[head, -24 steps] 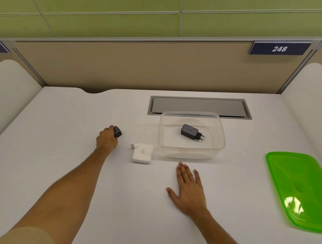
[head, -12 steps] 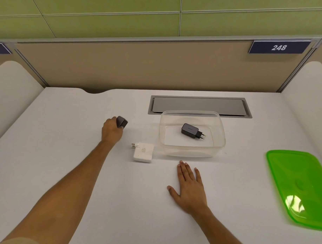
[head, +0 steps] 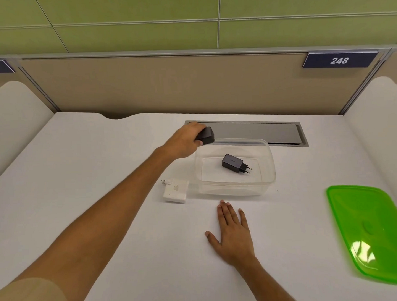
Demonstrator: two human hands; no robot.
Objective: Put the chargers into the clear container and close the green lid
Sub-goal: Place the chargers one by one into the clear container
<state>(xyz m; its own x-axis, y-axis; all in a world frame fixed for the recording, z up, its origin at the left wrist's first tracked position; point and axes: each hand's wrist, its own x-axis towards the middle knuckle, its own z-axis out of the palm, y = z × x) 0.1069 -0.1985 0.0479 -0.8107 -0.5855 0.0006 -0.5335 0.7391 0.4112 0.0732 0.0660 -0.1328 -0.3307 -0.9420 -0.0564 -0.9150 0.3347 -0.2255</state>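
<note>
The dark charger (head: 206, 135) was up off the desk, my left hand (head: 185, 139) clamped round it, fingers closed on its body, right at the far-left corner of the clear container (head: 236, 189). Inside that tub one black charger (head: 233, 163) lay flat on the bottom, prongs pointing right. Just beside the tub's left wall, the white charger (head: 175, 190) sat on the white desk (head: 81, 168), plug to the far left. My right hand (head: 233, 234) lay flat, fingers spread, palm down, near the tub's front. The green lid (head: 371, 230) lay well apart, off to the right.
</note>
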